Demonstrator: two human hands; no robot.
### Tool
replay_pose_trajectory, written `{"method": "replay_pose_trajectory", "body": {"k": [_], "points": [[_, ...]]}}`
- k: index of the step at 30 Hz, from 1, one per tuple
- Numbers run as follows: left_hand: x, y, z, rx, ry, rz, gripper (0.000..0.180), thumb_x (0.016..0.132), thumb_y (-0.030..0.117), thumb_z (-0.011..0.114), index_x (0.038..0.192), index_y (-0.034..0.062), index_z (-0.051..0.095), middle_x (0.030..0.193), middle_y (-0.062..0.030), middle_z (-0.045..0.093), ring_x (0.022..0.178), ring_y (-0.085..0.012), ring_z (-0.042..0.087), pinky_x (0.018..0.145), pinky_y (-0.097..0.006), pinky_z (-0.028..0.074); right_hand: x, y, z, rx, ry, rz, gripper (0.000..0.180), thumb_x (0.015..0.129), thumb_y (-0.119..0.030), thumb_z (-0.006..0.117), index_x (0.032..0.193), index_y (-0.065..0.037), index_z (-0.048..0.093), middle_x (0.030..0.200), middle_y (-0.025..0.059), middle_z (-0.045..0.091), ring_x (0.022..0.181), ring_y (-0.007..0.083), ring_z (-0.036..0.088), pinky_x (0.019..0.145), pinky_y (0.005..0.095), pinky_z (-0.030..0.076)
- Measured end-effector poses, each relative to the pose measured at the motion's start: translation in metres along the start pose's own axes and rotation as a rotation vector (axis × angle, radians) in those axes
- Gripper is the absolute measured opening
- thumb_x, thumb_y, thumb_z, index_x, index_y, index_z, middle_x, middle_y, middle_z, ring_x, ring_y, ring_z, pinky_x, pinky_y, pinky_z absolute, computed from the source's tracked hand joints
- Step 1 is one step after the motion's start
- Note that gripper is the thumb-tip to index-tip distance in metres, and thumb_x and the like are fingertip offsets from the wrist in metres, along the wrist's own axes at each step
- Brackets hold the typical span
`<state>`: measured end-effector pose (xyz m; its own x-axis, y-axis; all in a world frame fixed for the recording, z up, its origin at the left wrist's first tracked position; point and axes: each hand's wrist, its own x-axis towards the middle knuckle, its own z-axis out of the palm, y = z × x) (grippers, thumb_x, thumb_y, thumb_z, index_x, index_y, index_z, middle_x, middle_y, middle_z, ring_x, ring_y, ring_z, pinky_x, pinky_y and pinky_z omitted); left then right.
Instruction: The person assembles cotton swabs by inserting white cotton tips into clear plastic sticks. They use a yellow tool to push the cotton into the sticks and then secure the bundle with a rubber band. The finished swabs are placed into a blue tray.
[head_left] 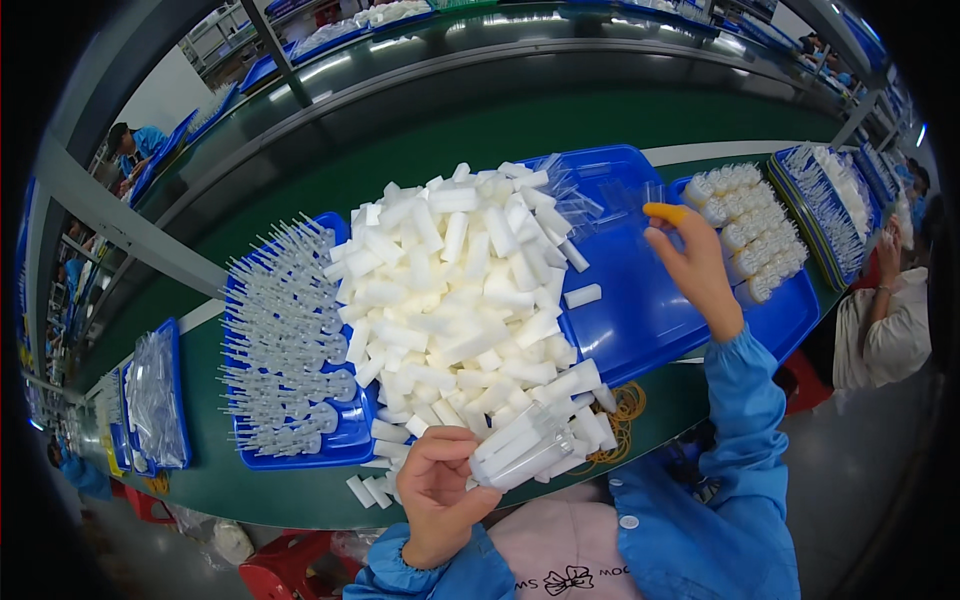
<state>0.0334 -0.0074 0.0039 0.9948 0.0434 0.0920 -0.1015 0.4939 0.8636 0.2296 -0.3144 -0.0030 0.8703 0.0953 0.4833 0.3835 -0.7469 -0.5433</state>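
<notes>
Near the table's front edge, my left hand (442, 490) is closed around a bunch of clear plastic tubes (522, 446) with white foam blocks showing in or behind them. How many tubes there are cannot be made out. A large heap of white foam blocks (450, 270) lies just beyond that hand. My right hand (690, 255) reaches over a blue tray (625, 310), with an orange finger cot (670, 212) on its index finger. Its thumb and index finger are apart, with nothing visible between them. Just beyond the fingertip are small clear tubes (654, 192).
Left of the heap, a blue tray (345, 440) holds many thin-stemmed translucent parts (285, 340). Bundled white-and-clear pieces (750, 230) fill another tray at right. Rubber bands (625, 415) lie near the front edge. A co-worker (880, 310) sits at far right.
</notes>
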Motion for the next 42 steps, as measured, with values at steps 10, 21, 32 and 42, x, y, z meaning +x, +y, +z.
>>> {"method": "replay_pose_trajectory", "body": {"k": [10,21,32,42], "points": [[-0.001,0.001,0.000,0.025,0.061,-0.001,0.044,0.066,-0.005,0.073,0.105,-0.0021,0.054,0.110,-0.0129,0.050,0.097,-0.0180,0.056,0.088,-0.031,0.045,-0.014,0.002,0.019,-0.500,-0.166,-0.094,0.018,0.073,-0.016,0.070,0.086,-0.005,0.063,0.089,0.0079,0.058,0.091,0.0265,0.055,0.083,0.0388,0.038],[0.000,-0.003,0.002,0.080,-0.019,-0.018,0.044,0.065,-0.004,0.077,0.104,-0.0015,0.057,0.110,-0.0131,0.051,0.098,-0.0190,0.055,0.088,-0.031,0.044,-0.068,-0.097,-0.044,0.977,-0.299,0.172,0.030,0.085,-0.001,0.057,0.114,0.002,0.054,0.101,0.0103,0.061,0.093,0.0173,0.058,0.083,0.0316,0.044],[-0.007,-0.005,0.005,0.363,-0.033,0.135,0.044,0.060,0.001,0.083,0.098,-0.0012,0.061,0.104,-0.0142,0.055,0.095,-0.0201,0.056,0.079,-0.030,0.046,-0.088,-0.129,-0.026,1.232,-0.392,0.269,0.044,0.081,0.004,0.061,0.123,0.004,0.046,0.104,0.0134,0.061,0.097,0.0242,0.063,0.088,0.0358,0.048],[-0.002,0.025,0.020,0.958,-0.246,0.294,0.051,0.055,0.007,0.081,0.104,0.0023,0.067,0.097,-0.0118,0.053,0.081,-0.0189,0.057,0.066,-0.027,0.046,-0.090,-0.131,-0.028,1.264,-0.423,0.220,0.034,0.080,0.003,0.067,0.111,0.005,0.054,0.103,0.0156,0.061,0.098,0.0263,0.064,0.085,0.0366,0.051]]}}
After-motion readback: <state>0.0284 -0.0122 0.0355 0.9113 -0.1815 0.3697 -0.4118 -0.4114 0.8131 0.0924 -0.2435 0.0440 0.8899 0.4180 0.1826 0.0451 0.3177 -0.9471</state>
